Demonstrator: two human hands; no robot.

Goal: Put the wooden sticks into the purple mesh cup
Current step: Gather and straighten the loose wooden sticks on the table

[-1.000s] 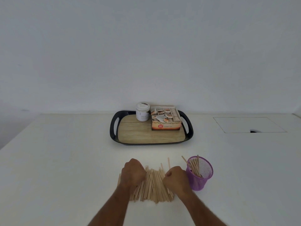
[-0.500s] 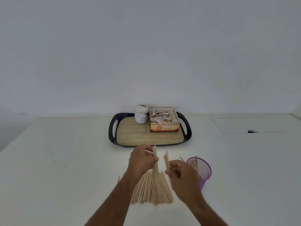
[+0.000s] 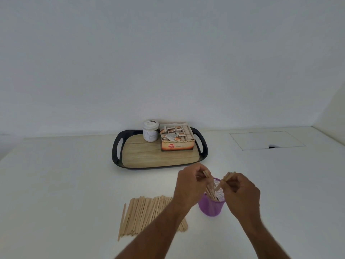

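Observation:
The purple mesh cup (image 3: 211,207) stands on the white table (image 3: 65,184) between my two hands, with several wooden sticks leaning inside it. My left hand (image 3: 190,186) pinches a few sticks just over the cup's left rim, their lower ends reaching into the cup. My right hand (image 3: 240,193) pinches another small bunch of sticks above the cup's right rim. A flat pile of wooden sticks (image 3: 145,212) lies on the table to the left of the cup, partly hidden by my left forearm.
A black tray (image 3: 116,148) with a wood-look base sits behind the hands. It carries a white jar (image 3: 150,130) and an open box of sachets (image 3: 176,140). A rectangular hatch (image 3: 267,140) is set in the table at the far right.
Both hands lifted small bunches of sticks off the pile and carried them right to the cup. The view shifted, so the pile now lies to the left.

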